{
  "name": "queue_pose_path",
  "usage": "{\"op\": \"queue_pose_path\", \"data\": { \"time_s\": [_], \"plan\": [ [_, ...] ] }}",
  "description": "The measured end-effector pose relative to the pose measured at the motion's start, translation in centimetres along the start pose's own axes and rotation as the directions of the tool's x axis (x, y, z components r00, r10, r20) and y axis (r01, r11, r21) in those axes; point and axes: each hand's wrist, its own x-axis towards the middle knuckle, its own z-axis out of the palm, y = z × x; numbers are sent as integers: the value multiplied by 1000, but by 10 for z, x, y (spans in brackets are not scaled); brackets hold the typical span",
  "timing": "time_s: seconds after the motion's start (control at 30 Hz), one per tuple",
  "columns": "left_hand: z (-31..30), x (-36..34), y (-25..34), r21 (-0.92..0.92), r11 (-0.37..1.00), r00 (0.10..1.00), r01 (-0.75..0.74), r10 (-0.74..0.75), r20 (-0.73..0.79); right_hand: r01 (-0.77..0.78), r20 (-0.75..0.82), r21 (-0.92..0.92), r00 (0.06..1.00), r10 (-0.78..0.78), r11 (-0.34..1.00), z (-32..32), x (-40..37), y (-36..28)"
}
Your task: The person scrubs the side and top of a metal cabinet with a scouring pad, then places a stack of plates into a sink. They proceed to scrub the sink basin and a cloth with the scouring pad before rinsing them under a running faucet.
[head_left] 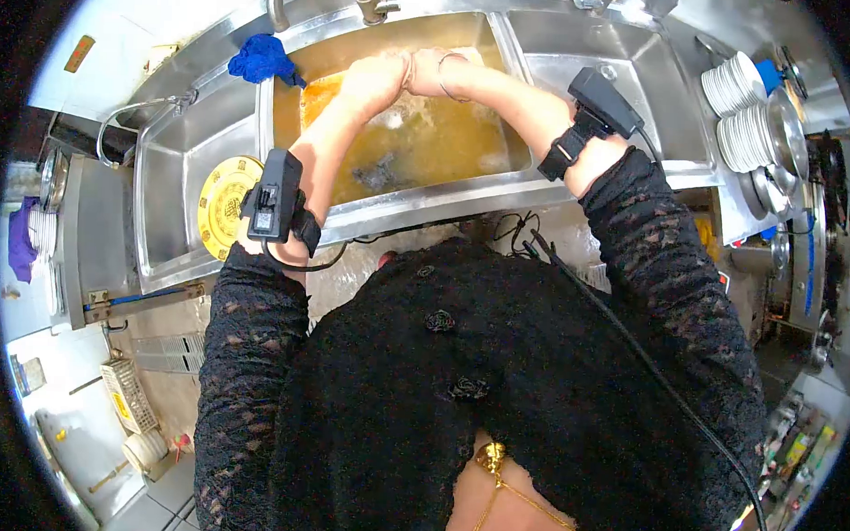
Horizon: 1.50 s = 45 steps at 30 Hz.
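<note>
Both my arms reach into the middle sink basin (418, 202), which holds murky yellow, foamy water. My left hand (380, 77) and my right hand (439, 71) meet close together at the far side of the basin, at the water surface. The fingers are turned away from me, so I cannot tell whether they hold anything. An orange object (316, 101) lies in the water just left of my left hand. A dark item (381, 173) lies submerged nearer to me. Black devices are strapped to both my forearms.
A yellow patterned plate (223, 205) leans in the left basin (166, 163). A blue cloth (262, 60) lies on the rim between the basins. The right basin (591, 65) is steel. Stacks of white plates (736, 84) and metal bowls (786, 119) stand at the right.
</note>
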Motion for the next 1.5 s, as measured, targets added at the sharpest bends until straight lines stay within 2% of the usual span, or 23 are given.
{"op": "queue_pose_path", "data": {
  "time_s": [0.17,0.27,0.33,0.4,0.43,0.47,0.53,0.57,0.63,0.67,0.73,0.77,0.83,1.0,1.07,1.13,1.17,1.2,1.23,1.3,1.37,1.43,1.5],
  "plan": [
    [19,-2,-1,-234,969,995,84,-70,68,-211,105,15,972,208,977,-11,-21,-21],
    [30,-7,-7,-370,929,998,20,3,62,-101,37,-50,994,102,994,17,-14,-7],
    [14,-14,-6,-411,911,995,-25,62,79,184,-55,-212,978,-199,960,42,0,11],
    [-11,-33,-1,-589,641,812,491,-91,577,249,-182,-96,947,-263,964,39,-20,5],
    [-3,-53,-3,-868,316,922,384,-74,381,329,-313,17,899,-308,944,34,-25,2],
    [5,-62,-4,-867,319,923,382,-75,378,331,-316,15,897,-310,943,33,-27,4],
    [0,-71,3,-975,38,952,219,-228,205,434,-273,506,900,-340,745,34,-29,8],
    [5,-73,-1,-975,-48,947,217,-230,222,434,-274,504,900,-339,747,35,-32,11],
    [1,-80,1,-979,-19,940,204,-277,201,-32,65,824,997,-38,566,31,-43,7],
    [-2,-83,2,-981,11,929,194,-324,180,-32,65,822,997,-39,568,31,-48,2],
    [2,-86,0,-985,74,919,156,-376,117,-103,90,960,994,60,260,35,-55,-2],
    [4,-88,0,-983,140,905,122,-421,52,-105,92,960,994,61,260,38,-55,-3],
    [10,-89,-3,-982,161,908,100,-418,24,-113,110,994,985,133,13,44,-55,-5],
    [-13,-90,12,-991,123,902,43,-431,-14,-97,38,976,957,289,193,39,-61,-16],
    [-17,-91,10,-948,285,931,142,-363,30,-84,6,965,953,302,248,37,-64,-21],
    [-17,-90,4,-964,231,922,134,-385,36,25,-143,887,964,224,460,37,-67,-26],
    [-16,-89,0,-976,177,913,125,-405,44,28,-145,887,965,220,461,37,-68,-26],
    [-20,-91,0,-976,179,912,124,-408,41,-12,-78,930,971,227,368,37,-70,-25],
    [-24,-93,-1,-991,35,886,129,-453,100,-54,-10,961,974,227,271,38,-71,-25],
    [-29,-95,0,-976,-205,860,72,-483,165,-18,-26,988,960,280,153,40,-76,-27],
    [-30,-94,2,-959,-282,852,36,-493,177,23,-32,999,941,337,30,40,-80,-24],
    [-32,-94,6,-934,-358,846,3,-497,193,-56,76,992,981,181,-116,39,-83,-19],
    [-33,-94,10,-925,-380,854,25,-473,217,-32,30,999,976,218,4,36,-85,-27]
  ]
}}
